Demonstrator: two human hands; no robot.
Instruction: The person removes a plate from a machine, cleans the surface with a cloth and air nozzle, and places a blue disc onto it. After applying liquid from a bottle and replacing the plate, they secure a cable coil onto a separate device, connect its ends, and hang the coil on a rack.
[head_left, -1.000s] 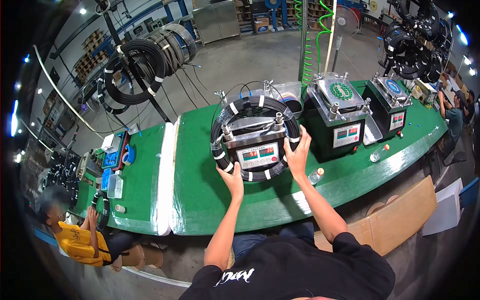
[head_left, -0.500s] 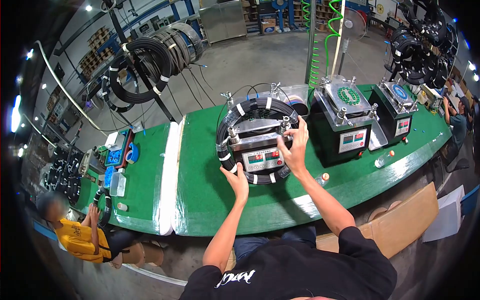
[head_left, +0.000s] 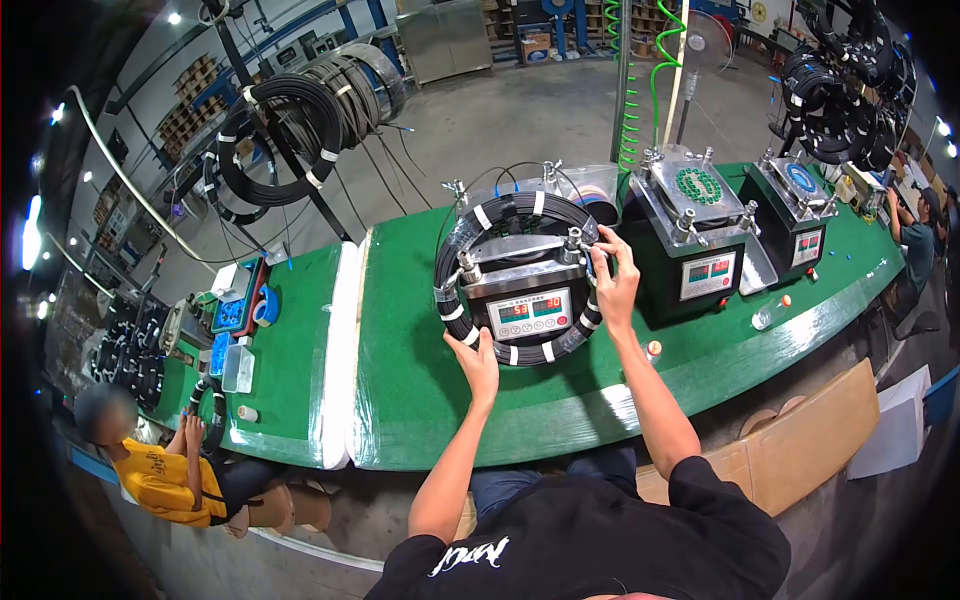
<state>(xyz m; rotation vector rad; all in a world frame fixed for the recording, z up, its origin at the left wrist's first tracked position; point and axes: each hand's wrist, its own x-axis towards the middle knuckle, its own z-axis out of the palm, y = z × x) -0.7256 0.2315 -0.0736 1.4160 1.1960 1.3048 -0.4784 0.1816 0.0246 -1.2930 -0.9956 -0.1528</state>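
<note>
Since the coil (head_left: 447,302) rings the front of the machine (head_left: 533,315), back from the front edge of the bench (head_left: 410,420), it probably needs steadying: the left hand (head_left: 478,370) grips its lower left between thumb and fingers. At its upper right, the right hand (head_left: 617,282) has bent fingers; whether they pinch it, I cannot tell. Near the front edge is a bottle (head_left: 767,317), perhaps for easy reach.
</note>
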